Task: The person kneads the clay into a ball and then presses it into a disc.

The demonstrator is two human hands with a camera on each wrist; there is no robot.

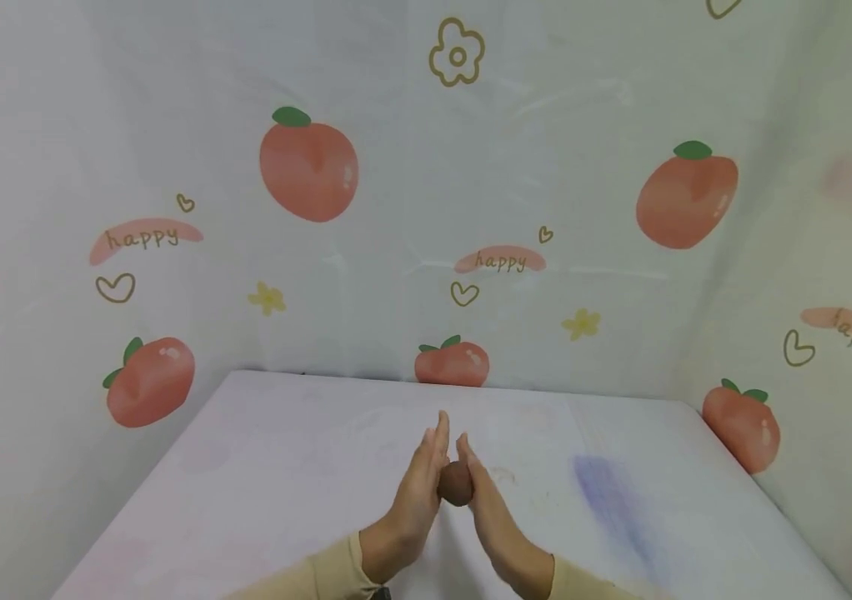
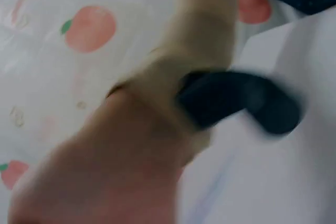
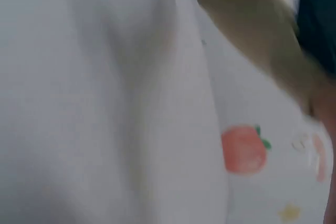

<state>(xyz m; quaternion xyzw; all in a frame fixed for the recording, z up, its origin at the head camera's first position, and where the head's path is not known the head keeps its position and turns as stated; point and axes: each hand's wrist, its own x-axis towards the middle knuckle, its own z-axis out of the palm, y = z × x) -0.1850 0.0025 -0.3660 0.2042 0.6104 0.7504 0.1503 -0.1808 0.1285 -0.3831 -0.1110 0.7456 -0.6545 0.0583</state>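
Observation:
A small, round brown ball (image 1: 457,484) sits between the two palms, above the table, in the head view. My left hand (image 1: 413,502) presses it from the left with fingers straight and pointing up and away. From the other side my right hand (image 1: 492,512) presses flat against it, its fingers extended too. The fingertips of the two hands stand slightly apart. Both wrist views are blurred and do not show the ball; the left one shows a beige sleeve (image 2: 202,40) with a dark strap (image 2: 226,98) at the wrist.
Beneath the hands lies a pale table (image 1: 306,467) with a blue-violet smudge (image 1: 613,504) on its right part. A white sheet (image 1: 396,167) printed with peaches, hearts and flowers hangs behind it and along the sides.

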